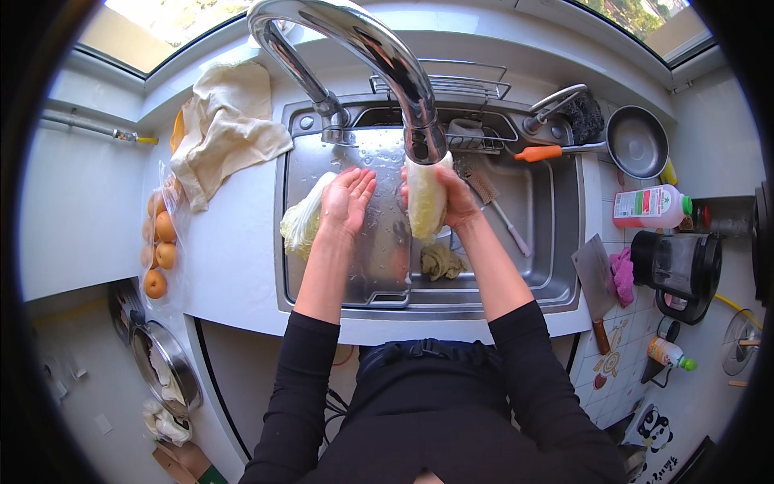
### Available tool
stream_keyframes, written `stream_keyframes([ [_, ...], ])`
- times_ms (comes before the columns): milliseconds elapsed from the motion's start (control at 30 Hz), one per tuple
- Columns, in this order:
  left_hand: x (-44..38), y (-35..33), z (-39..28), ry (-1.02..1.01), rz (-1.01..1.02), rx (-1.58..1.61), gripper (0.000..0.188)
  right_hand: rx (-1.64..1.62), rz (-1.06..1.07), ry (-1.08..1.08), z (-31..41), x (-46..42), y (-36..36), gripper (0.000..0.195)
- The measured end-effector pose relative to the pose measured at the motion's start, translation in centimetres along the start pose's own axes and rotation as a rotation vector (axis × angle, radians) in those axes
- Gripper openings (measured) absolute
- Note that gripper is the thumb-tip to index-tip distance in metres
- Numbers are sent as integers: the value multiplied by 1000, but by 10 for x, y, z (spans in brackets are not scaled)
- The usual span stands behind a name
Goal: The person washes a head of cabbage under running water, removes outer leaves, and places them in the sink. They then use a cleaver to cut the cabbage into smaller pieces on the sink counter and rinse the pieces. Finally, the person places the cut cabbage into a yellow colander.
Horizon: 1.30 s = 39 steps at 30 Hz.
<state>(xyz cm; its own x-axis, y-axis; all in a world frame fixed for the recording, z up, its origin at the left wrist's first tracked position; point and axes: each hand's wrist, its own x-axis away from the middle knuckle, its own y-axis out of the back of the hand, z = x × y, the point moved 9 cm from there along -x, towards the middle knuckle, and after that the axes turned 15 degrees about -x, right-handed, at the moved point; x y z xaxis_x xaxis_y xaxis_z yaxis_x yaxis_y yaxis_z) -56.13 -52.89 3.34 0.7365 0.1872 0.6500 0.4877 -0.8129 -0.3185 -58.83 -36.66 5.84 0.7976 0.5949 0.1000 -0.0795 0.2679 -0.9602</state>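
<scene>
My right hand (456, 196) is closed around a napa cabbage piece (426, 202), held upright just under the mouth of the chrome faucet (425, 142) over the sink. The faucet's end covers the top of the piece. My left hand (346, 202) is palm up with fingers apart, above the steel drainboard (381, 254), and holds nothing. Beside it, partly behind the wrist, more pale cabbage leaves (302, 224) lie on the board's left side. Water drops dot the board. In the basin (520, 199) are a pink-handled brush (511, 227) and a crumpled olive cloth (442, 262).
A beige cloth (233, 121) and bagged round fruit (164, 227) lie on the left. To the right are a frying pan (637, 142) with an orange handle, a pink liquid bottle (650, 206), a cleaver (595, 275) and a blender jug (677, 266). A wire rack (444, 85) stands behind the sink.
</scene>
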Motion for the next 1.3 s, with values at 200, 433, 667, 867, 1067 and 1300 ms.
stream_keyframes([
  [200, -9, -26, -18, 11, 159, 191, 45, -240, -86, 65, 12, -23, -4, 55],
  [433, -7, -35, -42, 106, 316, 138, 41, -276, -396, 117, -8, -44, 35, 33],
  [667, -7, -36, -69, 163, 534, 75, 44, -211, -565, 12, -59, -21, 37, 34],
  [867, -10, -52, -79, 137, 573, -16, 46, -173, -529, 105, -40, -14, 15, 37],
  [1067, 10, 31, -93, -753, -267, -1609, 60, -39, -613, 13, -53, -7, 41, 37],
  [1300, 28, 63, -92, -674, -268, -1581, 76, -16, -529, -112, -100, -25, 13, 35],
])
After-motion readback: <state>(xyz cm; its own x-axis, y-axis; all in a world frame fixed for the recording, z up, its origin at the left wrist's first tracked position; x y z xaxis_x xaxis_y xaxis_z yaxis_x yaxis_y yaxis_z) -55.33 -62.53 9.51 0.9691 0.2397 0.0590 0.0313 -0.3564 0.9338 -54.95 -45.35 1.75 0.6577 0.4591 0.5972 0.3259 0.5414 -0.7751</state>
